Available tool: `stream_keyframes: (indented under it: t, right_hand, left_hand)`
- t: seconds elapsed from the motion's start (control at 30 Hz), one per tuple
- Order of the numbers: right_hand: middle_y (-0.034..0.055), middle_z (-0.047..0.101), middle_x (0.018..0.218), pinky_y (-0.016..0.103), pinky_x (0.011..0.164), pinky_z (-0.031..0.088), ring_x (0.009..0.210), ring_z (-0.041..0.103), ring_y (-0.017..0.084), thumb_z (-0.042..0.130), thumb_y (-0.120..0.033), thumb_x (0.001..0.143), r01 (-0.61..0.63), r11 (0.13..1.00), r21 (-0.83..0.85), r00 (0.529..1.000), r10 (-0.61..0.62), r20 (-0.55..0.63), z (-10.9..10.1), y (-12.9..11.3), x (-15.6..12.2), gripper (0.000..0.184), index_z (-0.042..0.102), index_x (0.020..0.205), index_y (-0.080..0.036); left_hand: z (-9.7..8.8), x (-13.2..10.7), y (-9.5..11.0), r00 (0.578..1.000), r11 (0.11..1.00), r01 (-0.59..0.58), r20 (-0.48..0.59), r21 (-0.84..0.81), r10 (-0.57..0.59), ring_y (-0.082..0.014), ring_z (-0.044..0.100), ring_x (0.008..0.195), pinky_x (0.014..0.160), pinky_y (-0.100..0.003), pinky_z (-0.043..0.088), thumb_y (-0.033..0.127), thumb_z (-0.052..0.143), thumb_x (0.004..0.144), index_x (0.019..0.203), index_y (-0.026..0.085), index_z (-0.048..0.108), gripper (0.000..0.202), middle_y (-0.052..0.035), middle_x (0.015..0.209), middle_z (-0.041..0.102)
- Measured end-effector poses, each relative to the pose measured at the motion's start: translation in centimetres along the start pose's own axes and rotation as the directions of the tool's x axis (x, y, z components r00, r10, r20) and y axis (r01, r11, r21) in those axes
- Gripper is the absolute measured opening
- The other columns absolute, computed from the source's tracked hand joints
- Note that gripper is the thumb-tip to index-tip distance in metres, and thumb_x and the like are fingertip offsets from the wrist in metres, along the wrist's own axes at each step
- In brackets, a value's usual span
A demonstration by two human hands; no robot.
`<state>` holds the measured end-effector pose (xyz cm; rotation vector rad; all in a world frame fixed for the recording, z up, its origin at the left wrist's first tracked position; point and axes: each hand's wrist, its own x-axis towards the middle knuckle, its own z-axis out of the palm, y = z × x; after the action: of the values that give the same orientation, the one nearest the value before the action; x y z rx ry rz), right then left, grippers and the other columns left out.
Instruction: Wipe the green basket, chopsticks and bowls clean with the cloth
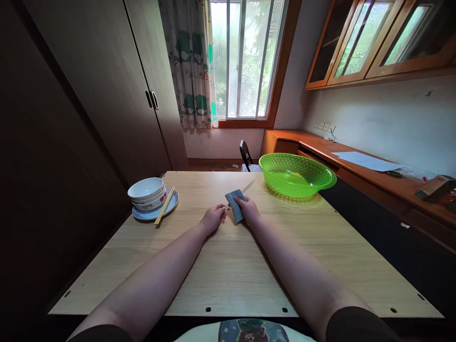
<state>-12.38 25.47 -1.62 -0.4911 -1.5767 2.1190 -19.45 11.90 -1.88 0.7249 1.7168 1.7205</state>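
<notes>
Over the middle of the tabletop [199,190], both hands are closed on one piece of work: left hand [214,216] has its fingers curled around the near end of some thin sticks [249,185], right hand [251,211] grips a blue-grey cloth [235,205], thumb on top, folded over the sticks further up. Far ends poke out past the cloth, angled away to the right. Exact stick count: can't tell; fingers under the cloth are hidden too. Split grip makes sense, I'd judge: left anchors one end, right gets cloth between fingers and wood. Off to the left, nested bowls [146,190] sit on a plate [173,205], probably stacked to save room; a pair of chopsticks [165,207] lies across the plate beside them, near ends overhanging its rim. Far right, a green basket [297,183] stands at the edge, well apart from the bowls, leaving the centre for the hands.
</notes>
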Motion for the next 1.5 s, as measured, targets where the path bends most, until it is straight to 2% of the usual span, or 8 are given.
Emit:
stream_keyframes:
  t: [0.3, 0.5, 0.6, 0.7, 0.8, 1.07, 1.23, 1.5]
  right_hand:
    - [0.0045, 0.071, 0.077, 0.029, 0.064, 0.051, 0.068, 0.065, 0.019, 0.079, -0.042, 0.059, 0.040, 0.984, -0.174, 0.999, -0.033, 0.042, -0.1, -0.3, -0.3, 0.036, 0.066, 0.081, -0.017]
    - [0.0043, 0.069, 0.078, 0.030, 0.066, 0.049, 0.070, 0.062, 0.018, 0.072, -0.048, 0.063, 0.068, 0.965, -0.254, 0.990, -0.035, 0.133, 0.5, 0.5, -0.2, 0.038, 0.065, 0.082, -0.016]
    - [0.0053, 0.067, 0.085, 0.030, 0.066, 0.048, 0.072, 0.059, 0.018, 0.067, -0.053, 0.066, 0.145, 0.914, -0.380, 0.987, -0.159, -0.005, 0.2, 0.5, 0.1, 0.045, 0.062, 0.091, -0.016]
    - [0.0048, 0.065, 0.085, 0.030, 0.066, 0.045, 0.071, 0.055, 0.017, 0.065, -0.053, 0.068, 0.225, 0.780, -0.584, 0.909, -0.384, -0.164, -0.5, -0.1, 0.1, 0.044, 0.060, 0.092, -0.018]
    - [0.0025, 0.061, 0.067, 0.029, 0.064, 0.042, 0.066, 0.054, 0.017, 0.053, -0.058, 0.077, 0.296, 0.694, -0.656, 0.906, -0.422, -0.038, -0.9, -0.4, -0.3, 0.039, 0.059, 0.068, -0.020]
    - [0.0068, 0.069, 0.078, 0.027, 0.055, 0.045, 0.064, 0.062, 0.017, 0.044, -0.073, 0.076, 0.024, 0.989, -0.149, 0.984, 0.002, 0.177, 1.7, 1.0, -1.2, 0.057, 0.064, 0.081, -0.019]
    - [0.0053, 0.070, 0.080, 0.027, 0.057, 0.050, 0.064, 0.063, 0.016, 0.054, -0.070, 0.074, -0.092, 0.995, 0.044, 0.983, 0.084, 0.165, 1.8, 1.5, -0.8, 0.051, 0.060, 0.086, -0.021]
    - [0.0027, 0.071, 0.084, 0.033, 0.065, 0.056, 0.073, 0.067, 0.017, 0.061, -0.053, 0.082, -0.116, 0.948, 0.297, 0.987, 0.077, 0.138, 0.9, 1.7, 0.1, 0.034, 0.056, 0.096, -0.022]
  left_hand:
    - [0.2, -0.6, 0.3, 0.995, 1.000, -0.027, 0.101, -0.008, 0.028, -0.0089, 0.029, 0.043, 0.044, -0.023, 0.020, 0.039, 0.053, 0.072, 0.073, 0.019, 0.052, 0.021, 0.0075, 0.048, 0.036]
    - [0.1, -0.5, 0.1, 0.999, 0.998, -0.052, 0.015, 0.019, 0.051, -0.0109, 0.036, 0.049, 0.047, -0.025, 0.025, 0.049, 0.059, 0.074, 0.077, 0.019, 0.056, 0.030, 0.0059, 0.050, 0.041]
    - [0.1, -0.3, -0.3, 0.997, 0.999, -0.050, -0.060, 0.020, 0.051, -0.0114, 0.038, 0.048, 0.047, -0.025, 0.027, 0.049, 0.061, 0.074, 0.076, 0.019, 0.056, 0.031, 0.0058, 0.049, 0.042]
    - [0.0, -0.1, -0.6, 0.995, 0.999, -0.049, -0.087, -0.011, 0.048, -0.0098, 0.032, 0.042, 0.043, -0.025, 0.025, 0.053, 0.058, 0.076, 0.074, 0.020, 0.051, 0.033, 0.0075, 0.047, 0.038]
    - [0.0, 0.1, -0.7, 0.992, 0.997, -0.062, -0.117, -0.042, 0.057, -0.0087, 0.029, 0.039, 0.041, -0.024, 0.024, 0.056, 0.053, 0.078, 0.076, 0.021, 0.048, 0.036, 0.0087, 0.048, 0.036]
    - [0.2, -0.3, -0.1, 0.984, 0.989, -0.134, -0.123, -0.058, 0.126, -0.0094, 0.040, 0.047, 0.047, -0.023, 0.032, 0.055, 0.058, 0.076, 0.085, 0.017, 0.057, 0.039, 0.0052, 0.053, 0.047]
    - [0.3, -0.3, -0.3, 0.985, 0.985, -0.175, 0.000, 0.011, 0.175, -0.0158, 0.056, 0.067, 0.063, -0.027, 0.042, 0.048, 0.061, 0.076, 0.093, 0.015, 0.064, 0.038, -0.0036, 0.074, 0.065]
    - [0.1, -0.4, -0.4, 0.976, 0.928, -0.216, 0.042, 0.302, 0.214, -0.0141, 0.051, 0.062, 0.060, -0.025, 0.038, 0.047, 0.053, 0.081, 0.078, 0.017, 0.060, 0.030, 0.0013, 0.063, 0.058]
